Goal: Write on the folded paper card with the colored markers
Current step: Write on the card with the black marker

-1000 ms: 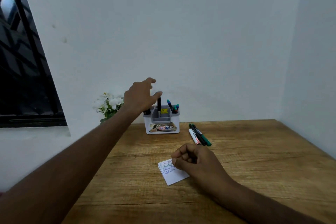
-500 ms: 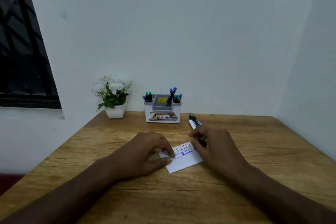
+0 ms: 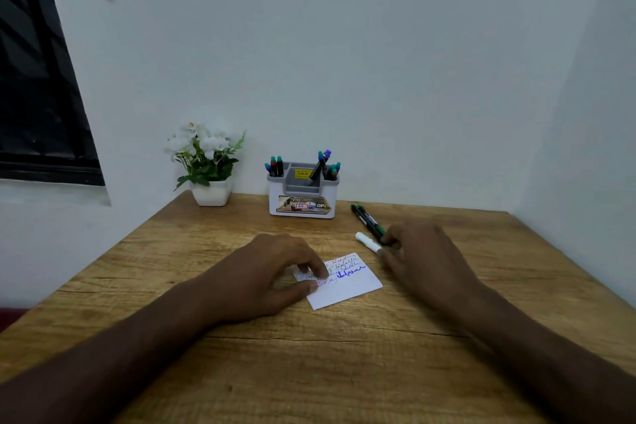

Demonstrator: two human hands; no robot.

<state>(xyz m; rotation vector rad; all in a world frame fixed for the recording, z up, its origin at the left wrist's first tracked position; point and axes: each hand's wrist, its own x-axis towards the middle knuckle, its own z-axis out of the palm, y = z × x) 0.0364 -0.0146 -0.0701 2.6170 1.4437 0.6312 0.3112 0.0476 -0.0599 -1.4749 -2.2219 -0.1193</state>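
Right hand (image 3: pixel 425 253) now off card (image 3: pixel 347 280) onto loose markers (image 3: pixel 370 225), fingers curled, left hand (image 3: pixel 275 272) fingertips pinning card's edge

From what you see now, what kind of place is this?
Probably a small home or study desk: a wooden table set in a wall corner, a pen holder with markers, and a flower pot by a window.

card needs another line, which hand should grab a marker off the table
Right. The right hand already touches the loose markers on the table, while the left hand pins the paper card.
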